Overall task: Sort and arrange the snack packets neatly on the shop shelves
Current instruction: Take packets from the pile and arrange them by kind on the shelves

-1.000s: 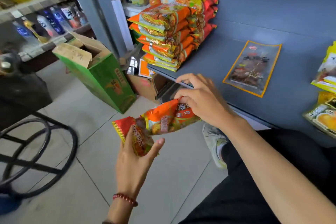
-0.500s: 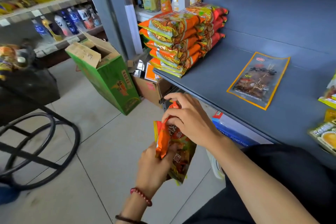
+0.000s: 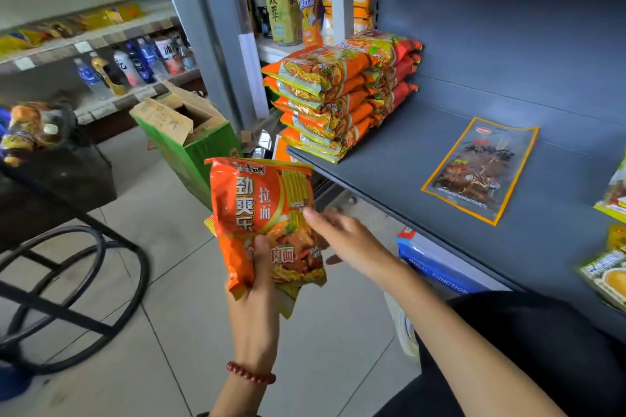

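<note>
My left hand (image 3: 254,308) grips an orange noodle packet (image 3: 262,213) by its lower edge and holds it upright, front face towards me, below the shelf's front left corner. A second packet shows just behind it. My right hand (image 3: 342,237) touches the packet's right side with its fingertips, fingers fairly straight. On the grey shelf (image 3: 399,179) a stack of matching orange packets (image 3: 335,95) lies at the left end. A flat clear packet with an orange border (image 3: 481,169) lies alone in the middle of the shelf.
An open green carton (image 3: 189,139) stands on the tiled floor left of the shelf. A black round-based stand (image 3: 67,281) is at the left. Yellow-green packets (image 3: 609,267) lie at the shelf's right end. A blue and white box (image 3: 437,264) sits under the shelf.
The packet has turned upright and risen, its front now facing me. My right hand has let go of its top and now touches its right side. The view has shifted up.
</note>
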